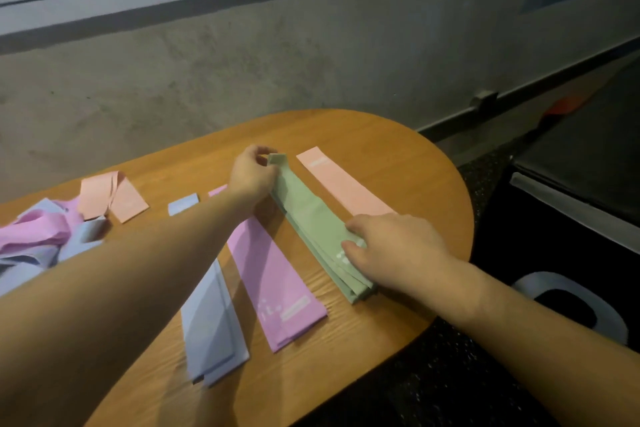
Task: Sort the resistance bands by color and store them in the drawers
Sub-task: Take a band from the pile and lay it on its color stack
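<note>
On the counter (398, 156), between the pink band (277, 274) and the peach band (343, 180), the left hand (251, 177) pinched the green stack (318, 225) at its far end while the right hand (394, 246) gripped its near end, seemingly to square its layers.

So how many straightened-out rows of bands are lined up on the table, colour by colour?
Blue row: 1
Pink row: 1
Green row: 1
Peach row: 1
Total: 4, not counting the jumbled heap at the left.
</note>
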A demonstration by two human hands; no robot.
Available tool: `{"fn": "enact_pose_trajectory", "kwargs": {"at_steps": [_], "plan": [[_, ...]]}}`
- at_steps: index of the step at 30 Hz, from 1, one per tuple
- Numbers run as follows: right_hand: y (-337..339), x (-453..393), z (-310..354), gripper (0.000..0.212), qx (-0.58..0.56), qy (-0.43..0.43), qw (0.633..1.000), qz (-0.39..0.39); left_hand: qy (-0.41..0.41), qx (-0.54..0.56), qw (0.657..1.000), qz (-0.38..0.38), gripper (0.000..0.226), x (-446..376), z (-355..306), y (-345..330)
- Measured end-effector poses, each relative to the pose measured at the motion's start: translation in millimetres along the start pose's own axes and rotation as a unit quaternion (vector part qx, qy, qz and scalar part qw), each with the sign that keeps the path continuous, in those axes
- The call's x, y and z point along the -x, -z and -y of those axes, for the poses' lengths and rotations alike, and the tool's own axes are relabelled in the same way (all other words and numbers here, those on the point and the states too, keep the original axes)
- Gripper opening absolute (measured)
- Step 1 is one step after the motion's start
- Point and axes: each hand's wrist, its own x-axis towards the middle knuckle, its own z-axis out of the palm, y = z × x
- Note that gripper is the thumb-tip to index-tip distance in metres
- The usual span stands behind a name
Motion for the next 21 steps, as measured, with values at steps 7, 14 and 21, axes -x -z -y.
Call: {"fn": "enact_pose_trajectory", "kwargs": {"at_steps": [7, 14, 21], "plan": [[-5, 6, -4, 0.050, -0.008, 0.021, 0.999, -0.045, -0.019, -0.079, 0.997, -0.009, 0.031, -1, 17, 3], [-3, 13, -4, 0.068, -0.069, 0.028, 0.997, -0.001, -0.033, -0.033, 0.999, -0.017, 0.027, -5, 4, 5], [-7, 18, 0, 0.060, -0.058, 0.034, 0.998, 0.003, -0.057, -0.115, 0.992, 0.001, 0.027, -8, 8, 7]]}}
